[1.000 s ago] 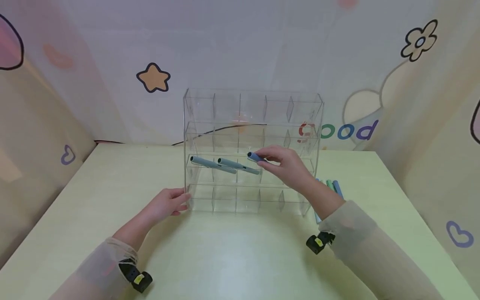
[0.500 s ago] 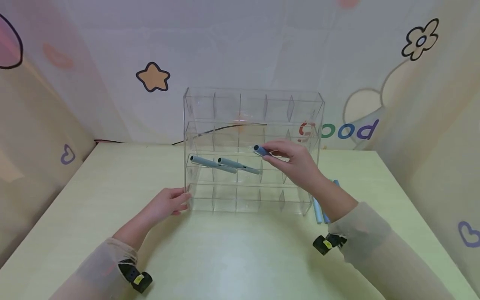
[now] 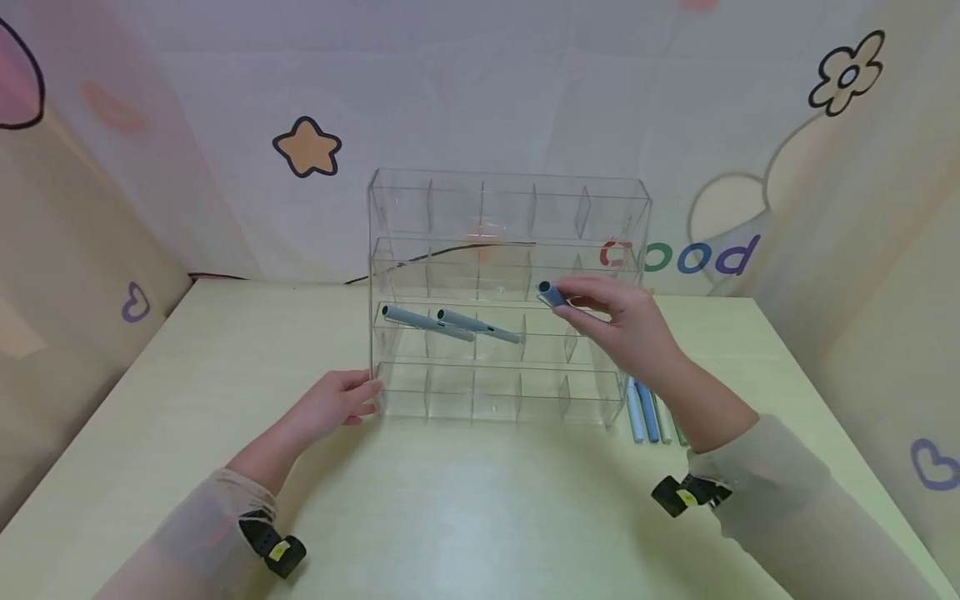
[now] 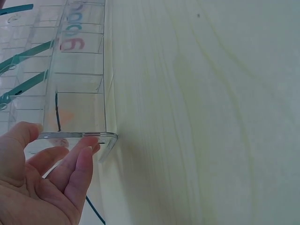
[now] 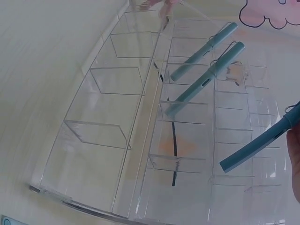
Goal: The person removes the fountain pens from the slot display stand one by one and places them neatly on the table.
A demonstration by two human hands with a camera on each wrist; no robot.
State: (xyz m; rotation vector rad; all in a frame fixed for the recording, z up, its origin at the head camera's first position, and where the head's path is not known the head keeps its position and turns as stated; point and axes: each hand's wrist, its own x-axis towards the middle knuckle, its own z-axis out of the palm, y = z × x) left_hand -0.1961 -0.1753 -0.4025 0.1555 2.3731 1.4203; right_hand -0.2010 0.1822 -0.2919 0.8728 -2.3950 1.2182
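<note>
Right grip (image 3: 626,323): thumb and fingers pinching a blue pen (image 3: 555,295) near its clipped, capped end. Hand in front of the rack (image 3: 453,212), toward 3 o'clock of its centre in the head view.

Blue pen, one: cap end toward 10 o'clock, clear of the fingertips; in the right wrist view the bare barrel points to 8 o'clock. Contact with the rack: cannot tell. Presumably light and stiff, smooth enough to roll or twist in a loose pinch. Best hold: the cap, just below its end, barrel left free, thumb off the clip.

Left grip (image 3: 337,405): at 8 o'clock of the rack's centre, thumb and bent fingers holding the lower side wall.

Rack, one: clear, tiered, divided; likely rigid, slick, light enough to shift if nudged, its thin dividers perhaps brittle. Best steadied low on the side wall, as held.

Teal pens (image 3: 411,317), two: in the third tier from the top, at 9 o'clock, leaning, cap ends outward; exact compartments unclear.

Loose pens (image 3: 647,412), blue and green: side by side on the bench (image 3: 465,508) at 4 o'clock of the rack, partly hidden by the forearm.
</note>
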